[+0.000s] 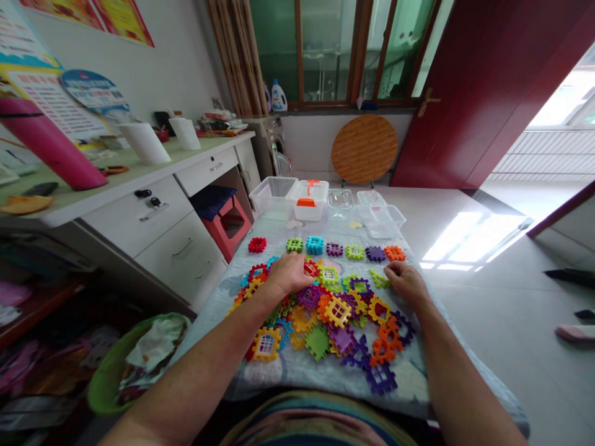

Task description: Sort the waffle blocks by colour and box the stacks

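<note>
My left hand (292, 274) is closed over the back of a pile of colourful interlocking plastic building tiles (317, 342). Its fingertips are hidden, and a red tile (311, 268) shows right beside them. At the right end of the pile, my right hand (408, 284) pinches a light green tile (380, 279) between thumb and fingers. Beyond both hands runs a row of small stacks, among them a red stack (257, 245), a blue stack (315, 244), a purple stack (375, 253) and an orange stack (395, 253).
At the cloth-covered table's (404, 384) far end stand a clear open bin (274, 195), a lidded box with orange clasps (310, 210) and clear containers (383, 223). A desk (139, 229), a red stool (232, 229) and a green basket (100, 378) are to the left.
</note>
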`<state>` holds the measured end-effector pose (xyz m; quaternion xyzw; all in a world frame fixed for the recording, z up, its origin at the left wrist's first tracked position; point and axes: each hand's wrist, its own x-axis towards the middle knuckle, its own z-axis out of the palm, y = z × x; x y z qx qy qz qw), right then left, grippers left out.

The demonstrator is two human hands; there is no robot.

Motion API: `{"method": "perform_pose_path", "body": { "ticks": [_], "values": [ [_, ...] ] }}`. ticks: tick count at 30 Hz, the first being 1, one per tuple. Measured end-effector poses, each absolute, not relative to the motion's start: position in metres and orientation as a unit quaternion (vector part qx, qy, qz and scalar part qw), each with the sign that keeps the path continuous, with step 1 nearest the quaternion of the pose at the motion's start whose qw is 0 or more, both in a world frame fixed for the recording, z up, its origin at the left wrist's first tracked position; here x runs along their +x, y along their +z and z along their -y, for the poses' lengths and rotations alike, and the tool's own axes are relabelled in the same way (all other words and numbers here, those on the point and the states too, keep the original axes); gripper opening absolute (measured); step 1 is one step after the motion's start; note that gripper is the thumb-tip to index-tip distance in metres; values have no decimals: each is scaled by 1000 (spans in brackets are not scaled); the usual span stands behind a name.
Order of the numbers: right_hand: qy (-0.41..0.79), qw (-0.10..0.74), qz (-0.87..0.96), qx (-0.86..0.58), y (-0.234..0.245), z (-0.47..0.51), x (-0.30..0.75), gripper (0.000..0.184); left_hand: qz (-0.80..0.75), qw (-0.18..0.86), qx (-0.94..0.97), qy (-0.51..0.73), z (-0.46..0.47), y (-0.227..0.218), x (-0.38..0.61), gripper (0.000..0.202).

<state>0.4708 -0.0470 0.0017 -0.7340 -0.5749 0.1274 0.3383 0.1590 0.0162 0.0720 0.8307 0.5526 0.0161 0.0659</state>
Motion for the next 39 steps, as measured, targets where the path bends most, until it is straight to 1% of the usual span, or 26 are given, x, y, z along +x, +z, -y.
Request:
{"method": "perform_pose_path", "body": {
  "ticks": [6, 10, 15, 19, 24, 31, 39],
  "values": [
    [123, 337, 575, -735, 2, 47, 471, 27, -562, 50, 825, 5, -19, 67, 168, 29],
    [125, 333, 574, -738, 2, 47, 471, 28, -558, 54, 827, 28, -22, 76, 162, 33],
    [135, 327, 576, -737, -1, 46, 473, 28, -524, 99, 835, 137, -51, 99, 110, 43],
    [136, 320, 572, -743, -4, 45, 474, 28, -508, 130, 835, 168, -91, 110, 50, 57],
    [123, 324, 572, -743, -3, 46, 473, 28, -498, 142, 848, 114, -133, 103, 12, 55],
    [123, 320, 574, -743, -2, 47, 472, 30, -447, 103, 888, -7, -167, 74, 11, 55],
    [119, 320, 569, -748, -3, 47, 472, 29, -438, 107, 891, -48, -188, 64, 13, 59]
  ]
}}
